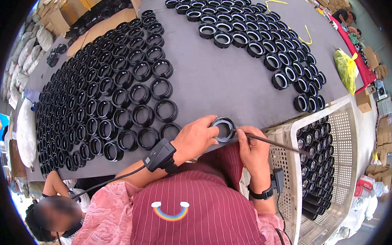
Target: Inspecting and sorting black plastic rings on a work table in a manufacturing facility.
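My left hand (pixel 195 137) grips a short black ring (pixel 224 139) with a pale grey inner band, raised at the near edge of the table. Between the thumb and fingers of my right hand (pixel 253 150) is a thin dark rod (pixel 277 143). Its near end meets the right side of the ring, and the rest slants away over the crate; the kind of tool cannot be made out. Just left of my left hand begin dense rows of plain black rings (pixel 166 119). Farther off, another group of black rings (pixel 224 45) shows pale inner bands.
A beige plastic crate (pixel 284 203) with stacked black parts (pixel 317 170) stands by my right arm. Cardboard boxes (pixel 74 10) lie far left, yellow ties (pixel 309 36) and a yellow bag (pixel 346 71) far right. Another person (pixel 56 215) is close on the left.
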`<state>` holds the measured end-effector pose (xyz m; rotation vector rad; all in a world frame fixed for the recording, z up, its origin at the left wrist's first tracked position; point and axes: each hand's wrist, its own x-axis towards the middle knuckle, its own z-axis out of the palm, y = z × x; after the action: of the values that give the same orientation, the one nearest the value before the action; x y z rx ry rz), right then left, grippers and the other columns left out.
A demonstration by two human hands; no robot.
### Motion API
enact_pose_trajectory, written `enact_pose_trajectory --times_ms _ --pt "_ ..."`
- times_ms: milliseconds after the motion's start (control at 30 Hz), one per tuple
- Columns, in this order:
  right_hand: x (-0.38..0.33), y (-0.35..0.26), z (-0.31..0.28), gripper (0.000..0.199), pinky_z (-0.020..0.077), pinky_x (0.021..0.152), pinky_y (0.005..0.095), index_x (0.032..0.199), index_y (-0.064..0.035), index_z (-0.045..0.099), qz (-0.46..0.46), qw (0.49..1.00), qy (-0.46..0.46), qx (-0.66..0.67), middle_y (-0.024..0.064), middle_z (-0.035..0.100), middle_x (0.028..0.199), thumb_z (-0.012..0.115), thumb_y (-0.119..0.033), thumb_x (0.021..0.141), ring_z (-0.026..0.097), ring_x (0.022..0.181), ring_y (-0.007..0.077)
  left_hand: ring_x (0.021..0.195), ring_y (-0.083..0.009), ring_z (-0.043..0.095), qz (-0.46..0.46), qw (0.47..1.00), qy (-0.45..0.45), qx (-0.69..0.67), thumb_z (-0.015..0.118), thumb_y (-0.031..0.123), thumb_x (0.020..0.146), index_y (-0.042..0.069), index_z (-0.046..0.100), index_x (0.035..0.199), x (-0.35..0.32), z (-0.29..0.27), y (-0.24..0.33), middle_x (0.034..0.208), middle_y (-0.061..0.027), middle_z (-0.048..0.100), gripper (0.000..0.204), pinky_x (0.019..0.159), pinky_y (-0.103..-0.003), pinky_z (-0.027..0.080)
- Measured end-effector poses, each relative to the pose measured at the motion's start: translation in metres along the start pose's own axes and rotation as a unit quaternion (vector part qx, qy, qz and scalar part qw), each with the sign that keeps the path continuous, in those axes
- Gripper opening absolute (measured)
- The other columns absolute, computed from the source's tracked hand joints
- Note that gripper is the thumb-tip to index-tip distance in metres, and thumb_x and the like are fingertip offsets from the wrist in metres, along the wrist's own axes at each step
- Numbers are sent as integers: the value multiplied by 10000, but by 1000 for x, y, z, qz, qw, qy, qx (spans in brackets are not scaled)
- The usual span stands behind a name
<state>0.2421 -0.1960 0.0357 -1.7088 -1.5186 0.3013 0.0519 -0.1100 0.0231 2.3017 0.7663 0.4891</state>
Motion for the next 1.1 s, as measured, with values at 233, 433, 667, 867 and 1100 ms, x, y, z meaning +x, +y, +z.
enact_pose_trajectory --times_ms 233,433,667,867,1100 --pt "0 22 39 60 515 834 391 926 -59 698 -54 987 49 145 83 718 954 690 -110 895 626 939 296 1006 -401 627 18 999 19 -20 773 109 764 27 573 1010 3 6 -10 1209 -237 598 328 831 -459 533" --pt "2 22 37 72 473 918 421 907 -59 707 -49 987 -14 149 71 714 921 696 -128 889 562 1081 304 966 -392 625 -24 999 3 -22 768 125 771 16 436 1248 8 -1 -4 1092 -221 612 591 805 -463 525" --pt "-3 36 34 143 482 933 411 847 -26 703 17 978 -27 205 108 711 877 625 -116 926 622 1077 306 1120 -398 590 -26 1000 9 14 767 155 772 37 431 1388 5 3 0 1248 -215 582 712 924 -458 510" --pt "-7 31 38 157 468 952 383 895 -33 728 74 956 31 284 76 725 920 605 -117 946 618 1102 275 1145 -390 580 -40 999 -2 14 791 186 743 34 456 1370 6 7 -6 1266 -205 585 727 924 -462 508" --pt "-3 29 46 100 463 936 402 932 -57 733 -15 980 2 200 59 712 942 670 -127 899 569 1100 266 1126 -392 595 -58 998 9 -17 817 225 719 19 505 1326 6 3 -1 1245 -210 604 713 942 -457 498"
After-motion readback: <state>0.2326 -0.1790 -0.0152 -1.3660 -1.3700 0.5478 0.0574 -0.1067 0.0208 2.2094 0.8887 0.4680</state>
